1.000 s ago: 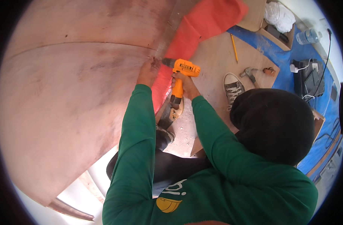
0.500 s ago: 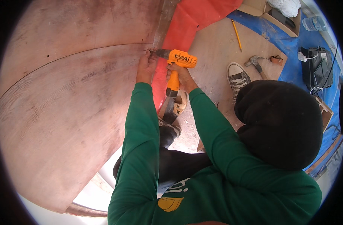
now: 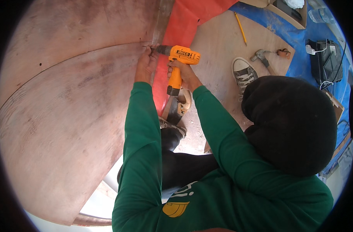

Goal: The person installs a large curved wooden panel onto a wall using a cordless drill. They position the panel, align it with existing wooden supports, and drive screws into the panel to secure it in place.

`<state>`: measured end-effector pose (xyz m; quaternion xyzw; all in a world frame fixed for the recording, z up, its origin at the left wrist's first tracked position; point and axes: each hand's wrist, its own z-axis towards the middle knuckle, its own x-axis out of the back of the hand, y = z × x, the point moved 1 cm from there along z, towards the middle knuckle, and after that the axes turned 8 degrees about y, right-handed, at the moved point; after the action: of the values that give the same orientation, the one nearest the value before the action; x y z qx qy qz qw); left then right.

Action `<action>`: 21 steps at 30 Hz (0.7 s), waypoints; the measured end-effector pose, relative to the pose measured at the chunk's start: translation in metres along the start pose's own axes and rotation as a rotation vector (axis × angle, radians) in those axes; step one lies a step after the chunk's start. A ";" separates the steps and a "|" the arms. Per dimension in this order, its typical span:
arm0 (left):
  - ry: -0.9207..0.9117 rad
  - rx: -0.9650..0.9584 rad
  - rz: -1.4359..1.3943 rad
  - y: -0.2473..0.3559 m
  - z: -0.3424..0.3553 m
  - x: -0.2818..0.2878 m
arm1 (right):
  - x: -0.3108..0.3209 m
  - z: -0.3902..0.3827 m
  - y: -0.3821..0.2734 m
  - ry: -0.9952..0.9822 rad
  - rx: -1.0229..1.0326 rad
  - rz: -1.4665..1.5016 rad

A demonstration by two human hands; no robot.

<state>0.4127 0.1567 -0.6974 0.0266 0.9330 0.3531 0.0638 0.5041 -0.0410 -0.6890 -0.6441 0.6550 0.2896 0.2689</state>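
In my right hand [image 3: 182, 73] is an orange cordless drill [image 3: 187, 55], gripped round its handle and lying level, its black chuck pointing left. My left hand [image 3: 146, 63] is at the front of the chuck, fingertips pinched together. A thin dark tip pokes out past them toward the wooden panel [image 3: 76, 92]; whether it is a screw or the drill bit I cannot tell. The tip is close to the panel's seam, beside an upright wooden strip [image 3: 162, 21]. Whether it touches the wood is hidden by my fingers.
Red sheeting [image 3: 188, 19] hangs behind the drill. On the plywood floor board [image 3: 215, 50] lie a yellow pencil [image 3: 241, 29] and a hammer [image 3: 264, 61]. Farther right, on a blue tarp [image 3: 296, 44], are an open cardboard box [image 3: 286, 17], a water bottle [image 3: 320, 15] and a black case [image 3: 327, 62].
The whole view has shifted slightly, so most things sit a little higher and farther left. Both hands and the drill keep nearly the same place against the panel.
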 end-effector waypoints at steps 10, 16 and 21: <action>0.011 -0.124 0.161 0.013 -0.006 0.006 | 0.001 -0.001 0.011 -0.046 0.037 0.053; -0.059 -0.190 0.098 0.013 0.007 0.013 | -0.004 -0.004 0.003 -0.034 0.062 -0.008; -0.042 -0.215 0.032 0.010 0.006 0.011 | -0.008 -0.005 -0.003 -0.005 0.074 -0.047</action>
<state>0.4026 0.1692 -0.6961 0.0421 0.8876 0.4516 0.0803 0.5073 -0.0390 -0.6802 -0.6481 0.6494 0.2603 0.3007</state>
